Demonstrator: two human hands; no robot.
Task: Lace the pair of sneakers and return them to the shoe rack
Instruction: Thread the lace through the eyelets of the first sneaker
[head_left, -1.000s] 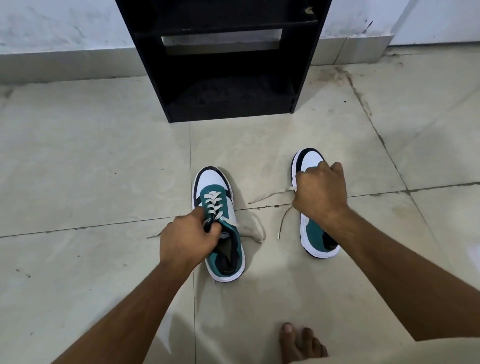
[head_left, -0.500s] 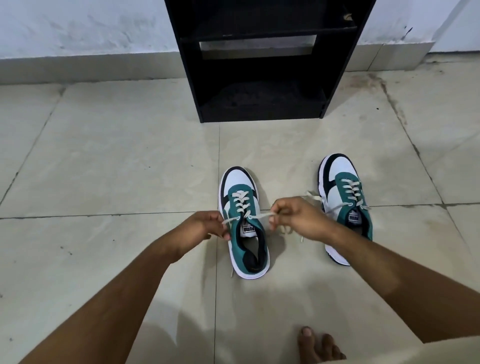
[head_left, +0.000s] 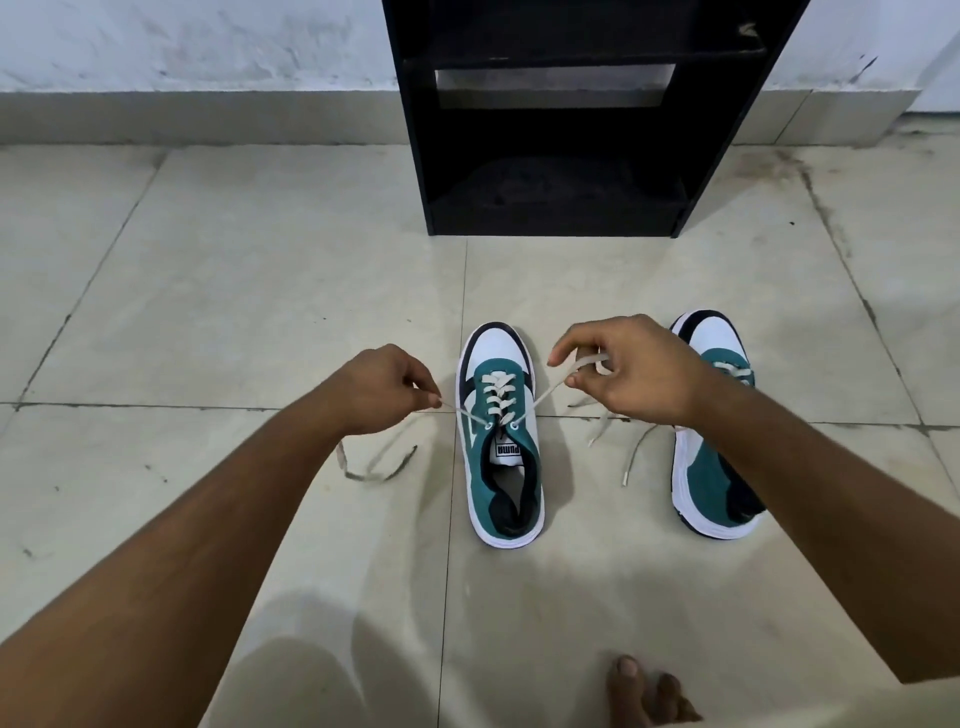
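Note:
Two teal, white and black sneakers stand on the tiled floor, toes toward the black shoe rack (head_left: 550, 130). The left sneaker (head_left: 498, 441) is laced up to its top eyelets. My left hand (head_left: 382, 387) pinches its left lace end, which trails in a loop on the floor. My right hand (head_left: 631, 371) holds the right lace end, pulled taut up and to the right. The right sneaker (head_left: 714, 447) is partly hidden behind my right wrist; its loose lace ends (head_left: 631, 457) lie on the floor.
The rack stands against the white wall, its lower shelves open toward me. My bare toes (head_left: 644, 691) show at the bottom edge. Pale floor tiles with dark grout lines spread on all sides.
My hands have moved apart, pulling the left sneaker's two lace ends out to each side. A second ago each hand rested on a different sneaker.

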